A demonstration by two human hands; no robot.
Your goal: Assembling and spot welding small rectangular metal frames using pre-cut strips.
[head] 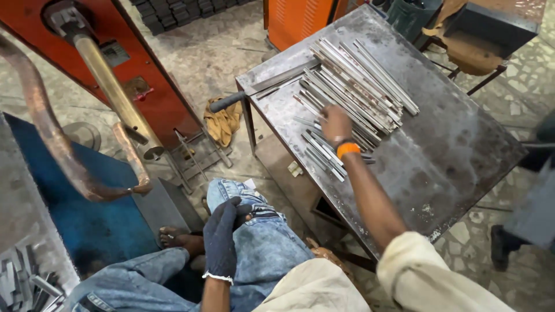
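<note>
My right hand [336, 123] reaches out over the grey metal table [462, 150], bare, with an orange band at the wrist. Its fingers rest on a pile of thin flat metal strips [352, 81] that lie fanned across the table's far half; I cannot tell whether it grips one. My left hand [222, 237] wears a dark glove and rests on my knee in blue jeans, fingers loosely curled, holding nothing. More short metal strips [324, 153] lie just below my right wrist.
A red machine [144, 86] with copper-coloured arms [110, 86] stands at the left over a blue base [87, 214]. A tan cloth [222, 121] lies on the stone floor. Small metal pieces [23, 283] sit at the bottom left. An orange cabinet [295, 20] stands behind the table.
</note>
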